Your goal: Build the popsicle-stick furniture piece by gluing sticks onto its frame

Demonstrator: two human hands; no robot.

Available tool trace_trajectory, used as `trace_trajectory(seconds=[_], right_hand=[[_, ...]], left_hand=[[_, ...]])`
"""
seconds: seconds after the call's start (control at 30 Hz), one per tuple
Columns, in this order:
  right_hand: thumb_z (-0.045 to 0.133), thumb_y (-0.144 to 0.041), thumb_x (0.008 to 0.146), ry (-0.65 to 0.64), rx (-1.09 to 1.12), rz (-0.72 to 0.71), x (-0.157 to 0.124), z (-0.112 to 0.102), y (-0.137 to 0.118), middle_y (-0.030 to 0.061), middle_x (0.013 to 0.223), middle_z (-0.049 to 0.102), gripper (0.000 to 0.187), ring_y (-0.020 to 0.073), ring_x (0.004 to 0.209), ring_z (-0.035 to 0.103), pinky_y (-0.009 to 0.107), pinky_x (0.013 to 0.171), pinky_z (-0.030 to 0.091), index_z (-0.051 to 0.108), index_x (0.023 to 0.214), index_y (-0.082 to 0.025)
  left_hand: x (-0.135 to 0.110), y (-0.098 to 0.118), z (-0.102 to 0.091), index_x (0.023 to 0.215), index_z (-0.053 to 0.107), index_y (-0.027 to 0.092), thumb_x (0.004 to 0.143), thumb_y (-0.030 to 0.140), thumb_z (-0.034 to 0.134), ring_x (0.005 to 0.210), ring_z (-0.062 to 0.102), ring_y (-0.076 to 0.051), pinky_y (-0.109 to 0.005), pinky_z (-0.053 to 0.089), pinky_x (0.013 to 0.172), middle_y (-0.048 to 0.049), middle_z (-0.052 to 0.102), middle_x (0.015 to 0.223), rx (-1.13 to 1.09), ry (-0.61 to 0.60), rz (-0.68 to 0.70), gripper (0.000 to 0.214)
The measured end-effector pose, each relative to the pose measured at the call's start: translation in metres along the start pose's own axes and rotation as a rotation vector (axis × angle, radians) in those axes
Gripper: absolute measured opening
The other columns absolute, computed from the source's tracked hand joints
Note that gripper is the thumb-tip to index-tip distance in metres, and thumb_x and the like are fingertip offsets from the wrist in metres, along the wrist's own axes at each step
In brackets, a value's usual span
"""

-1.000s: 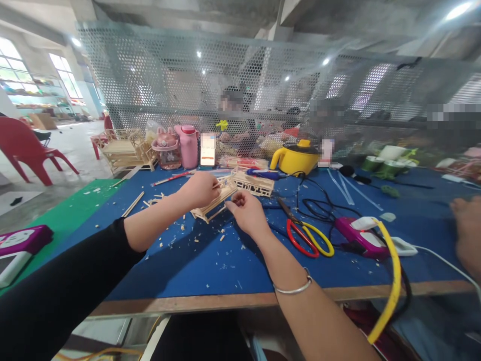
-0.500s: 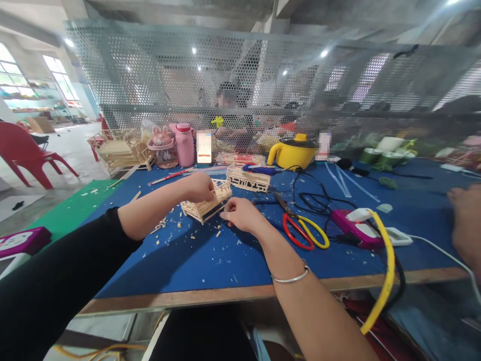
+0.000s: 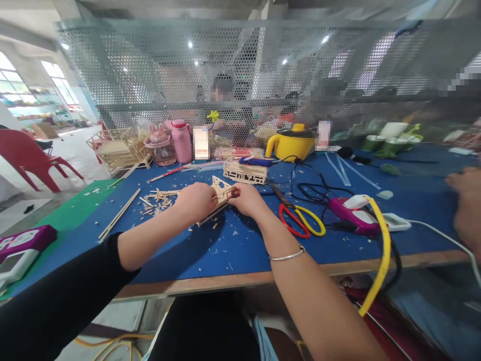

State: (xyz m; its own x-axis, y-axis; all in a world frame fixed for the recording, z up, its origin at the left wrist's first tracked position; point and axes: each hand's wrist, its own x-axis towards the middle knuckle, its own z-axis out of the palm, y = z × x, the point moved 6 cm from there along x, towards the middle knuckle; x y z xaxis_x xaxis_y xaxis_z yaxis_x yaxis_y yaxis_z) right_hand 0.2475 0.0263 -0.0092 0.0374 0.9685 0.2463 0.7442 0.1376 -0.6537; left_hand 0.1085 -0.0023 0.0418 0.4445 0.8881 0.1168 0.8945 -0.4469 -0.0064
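A small model made of pale wooden sticks (image 3: 218, 182) lies low on the blue table, partly covered by my hands. My left hand (image 3: 196, 201) is closed over its left side, fingers curled and bent toward the middle. At its right end, my right hand (image 3: 245, 198) pinches a thin stick part along the upper edge. Exactly what each fingertip grips is hard to see. Just behind them stands a second stick model (image 3: 245, 173), with a blue-handled tool (image 3: 256, 161) lying across its top.
Red-and-yellow-handled scissors (image 3: 300, 220) lie to the right, before a purple power strip (image 3: 355, 215) with cables. Wood scraps (image 3: 160, 203) and long sticks (image 3: 119, 215) are at left. A yellow pot (image 3: 293, 144) and pink bottle (image 3: 181, 143) stand behind. Another person's hand (image 3: 466, 185) is far right.
My left hand has come down and nearer on the model, uncovering wood scraps at left. My right hand has risen from the model's lower corner to its upper right edge.
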Motion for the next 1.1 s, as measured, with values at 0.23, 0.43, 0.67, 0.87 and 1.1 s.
trace_trajectory(seconds=[0.23, 0.43, 0.67, 0.87, 1.1], right_hand=[[0.071, -0.017, 0.06, 0.057, 0.034, 0.052, 0.0, 0.001, 0.007, 0.0001, 0.075, 0.066, 0.02, 0.0125, 0.067, 0.059, 0.024, 0.065, 0.045, 0.062, 0.078, -0.018], [0.073, -0.014, 0.057, 0.064, 0.029, 0.076, -0.001, 0.001, 0.002, -0.0004, 0.073, 0.065, 0.023, 0.0128, 0.066, 0.059, 0.025, 0.066, 0.046, 0.061, 0.076, -0.018], [0.071, -0.016, 0.061, 0.071, 0.001, 0.066, -0.005, 0.0, -0.002, -0.0004, 0.074, 0.065, 0.021, 0.0131, 0.068, 0.059, 0.025, 0.068, 0.045, 0.06, 0.077, -0.019], [0.065, -0.011, 0.062, 0.064, -0.044, 0.053, -0.01, 0.0, -0.004, 0.0016, 0.079, 0.065, 0.034, 0.016, 0.07, 0.058, 0.027, 0.067, 0.045, 0.057, 0.094, -0.019], [0.05, -0.001, 0.057, 0.174, -0.207, -0.192, -0.014, -0.023, -0.038, 0.0101, 0.105, 0.062, 0.051, 0.0239, 0.096, 0.057, 0.035, 0.083, 0.045, 0.055, 0.105, -0.017]], left_hand=[[0.024, -0.018, -0.004, 0.096, 0.071, 0.019, 0.08, 0.027, 0.045, 0.083, 0.063, -0.024, -0.031, 0.043, 0.067, -0.0112, 0.071, 0.093, 0.042, -0.003, 0.146, 0.032], [0.028, -0.021, 0.006, 0.089, 0.071, 0.017, 0.08, 0.029, 0.046, 0.07, 0.06, -0.018, -0.027, 0.037, 0.061, -0.0085, 0.071, 0.082, 0.046, -0.099, 0.233, 0.029], [0.038, -0.016, 0.008, 0.089, 0.071, 0.016, 0.078, 0.025, 0.047, 0.071, 0.059, -0.019, -0.027, 0.035, 0.059, -0.009, 0.071, 0.084, 0.149, -0.179, 0.319, 0.027], [0.044, -0.01, 0.006, 0.097, 0.071, 0.017, 0.08, 0.026, 0.052, 0.078, 0.061, -0.021, -0.027, 0.037, 0.063, -0.0103, 0.071, 0.092, 0.252, -0.26, 0.353, 0.027], [0.046, -0.007, 0.003, 0.102, 0.07, 0.018, 0.08, 0.022, 0.054, 0.082, 0.061, -0.02, -0.026, 0.039, 0.066, -0.0086, 0.071, 0.096, 0.268, -0.345, 0.329, 0.028]])
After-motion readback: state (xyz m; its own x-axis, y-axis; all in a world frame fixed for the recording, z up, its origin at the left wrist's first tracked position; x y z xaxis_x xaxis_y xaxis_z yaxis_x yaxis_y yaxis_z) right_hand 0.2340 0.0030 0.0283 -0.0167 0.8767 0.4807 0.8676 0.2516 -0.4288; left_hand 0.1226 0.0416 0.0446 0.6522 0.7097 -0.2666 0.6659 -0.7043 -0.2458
